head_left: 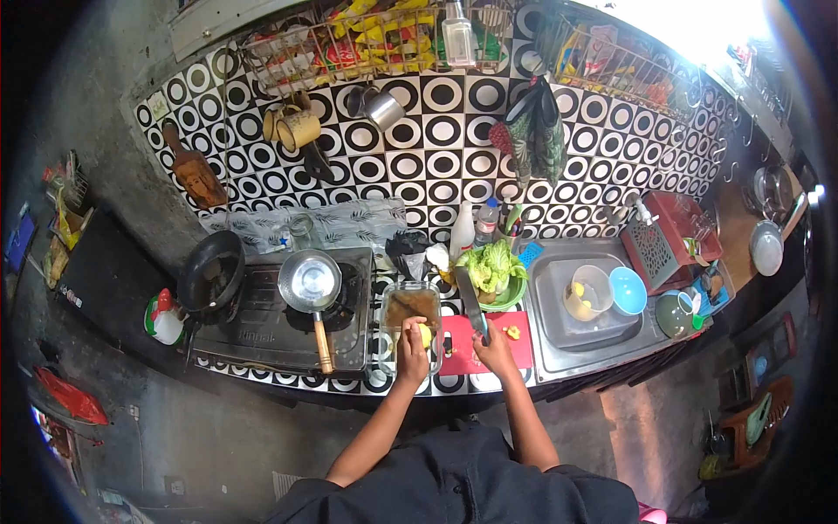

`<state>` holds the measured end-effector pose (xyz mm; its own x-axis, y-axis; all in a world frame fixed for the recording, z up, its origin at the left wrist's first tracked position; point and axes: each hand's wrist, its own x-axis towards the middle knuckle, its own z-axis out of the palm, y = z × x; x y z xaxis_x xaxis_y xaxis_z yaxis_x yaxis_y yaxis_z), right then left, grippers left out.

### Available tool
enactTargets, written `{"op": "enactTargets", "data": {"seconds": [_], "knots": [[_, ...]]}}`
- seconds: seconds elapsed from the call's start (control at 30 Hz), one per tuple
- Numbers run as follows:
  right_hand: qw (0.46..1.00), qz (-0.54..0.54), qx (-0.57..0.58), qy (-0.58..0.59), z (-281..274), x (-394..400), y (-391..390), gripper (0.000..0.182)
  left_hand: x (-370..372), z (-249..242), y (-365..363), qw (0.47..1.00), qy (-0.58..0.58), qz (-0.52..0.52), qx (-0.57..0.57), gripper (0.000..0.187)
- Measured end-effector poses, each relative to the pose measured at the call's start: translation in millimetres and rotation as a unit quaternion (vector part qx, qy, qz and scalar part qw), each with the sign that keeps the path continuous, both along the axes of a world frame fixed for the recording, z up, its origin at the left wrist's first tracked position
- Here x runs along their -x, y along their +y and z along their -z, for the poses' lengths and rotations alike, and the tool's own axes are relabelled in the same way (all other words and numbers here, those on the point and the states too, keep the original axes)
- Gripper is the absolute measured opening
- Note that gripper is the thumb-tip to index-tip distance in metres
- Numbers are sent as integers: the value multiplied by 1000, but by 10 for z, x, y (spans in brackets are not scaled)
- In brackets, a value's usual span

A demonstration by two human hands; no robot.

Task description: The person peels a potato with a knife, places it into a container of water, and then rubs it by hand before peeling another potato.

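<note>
Left hand (412,347): closed around a small yellow piece (425,335), held over the near edge of the glass dish (411,307).
Right hand (493,345): clamped on the handle of a knife (470,301), blade pointed to the far side.
Red cutting board (497,345): laid on the surface (380,381) under the right hand, just right of the glass dish; a yellow scrap (512,332) is seen on its right part.
Glass dish: rectangular, brownish contents, set between the stove and the board.
Stove (271,327): left of the dish; a steel saucepan (311,281) with a wooden handle is placed on it, a black pan (211,272) at its left edge.
Green bowl (497,288): beyond the board, filled with leafy greens (491,262).
Sink (580,345): right of the board; a clear tub (587,293) with yellow pieces and a blue bowl (628,291) are held in it.
Wall (436,148): black-and-white circle tiles, hung with mugs (297,129) and wire racks (367,39).
</note>
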<state>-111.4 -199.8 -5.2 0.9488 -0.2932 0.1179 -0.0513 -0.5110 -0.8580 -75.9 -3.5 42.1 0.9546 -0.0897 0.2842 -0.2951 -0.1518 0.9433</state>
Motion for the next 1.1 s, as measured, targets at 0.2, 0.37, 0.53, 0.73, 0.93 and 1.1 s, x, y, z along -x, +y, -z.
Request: {"op": "enactTargets", "data": {"seconds": [0.2,0.37,0.53,0.73,0.93,1.1], "knots": [[998,-43,37,1,218,-114,-174,22,-44,25,-124,1000,23,-13,5,43],[993,-69,90,39,153,-169,-248,36,-131,11,-176,999,31,-22,11,43],[991,-114,65,40,154,-188,-319,46,-232,47,-212,999,33,-34,7,42],[987,-119,85,63,170,-215,-357,33,-332,7,-259,999,39,-21,9,41],[992,-105,44,48,-9,-165,-342,25,-422,56,-390,995,-79,-19,-62,41],[979,-101,-34,175,-325,-129,-361,21,-469,-17,-529,1000,19,7,-1,42]]}}
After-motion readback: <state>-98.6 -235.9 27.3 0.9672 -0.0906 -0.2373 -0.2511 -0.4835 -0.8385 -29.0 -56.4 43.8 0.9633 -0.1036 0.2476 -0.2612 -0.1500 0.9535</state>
